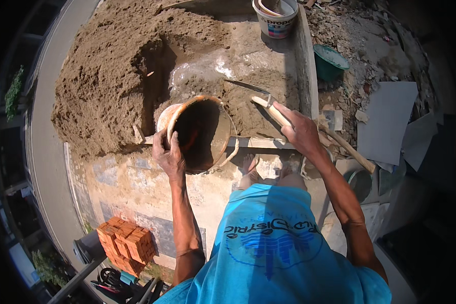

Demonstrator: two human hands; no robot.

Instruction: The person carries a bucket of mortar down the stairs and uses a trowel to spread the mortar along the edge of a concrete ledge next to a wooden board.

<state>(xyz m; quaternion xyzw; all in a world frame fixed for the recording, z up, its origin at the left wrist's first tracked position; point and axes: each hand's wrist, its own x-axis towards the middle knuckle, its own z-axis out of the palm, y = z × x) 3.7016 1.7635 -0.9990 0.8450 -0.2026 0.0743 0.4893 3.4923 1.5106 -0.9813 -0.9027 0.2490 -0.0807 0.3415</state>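
The left hand [171, 159] grips the rim of a bucket [173, 117], fingers bent over the lip. The bucket is tipped on its side at the near edge of a mixing trough [309, 61], its mouth toward the right, its inside mostly in shadow; whether the edge bears its weight cannot be told. A bail [233, 146] hangs from the rim on the right.

The right hand [305, 129] is closed around the wooden handle of a trowel [269, 111], above the trough's near right corner. The blade points left and away over wet mortar [261, 93].

Beyond the bucket, a shiny puddle [202, 71] lies beside a large sand heap [99, 81] that covers the trough's left side. A white tub [276, 24] stands in the far right corner. Outside the right wall sits a green bucket [331, 63], and a wooden shaft [352, 149] slants past the near right corner. Stacked orange bricks [126, 243] stand on the ground, well apart from the near edge.
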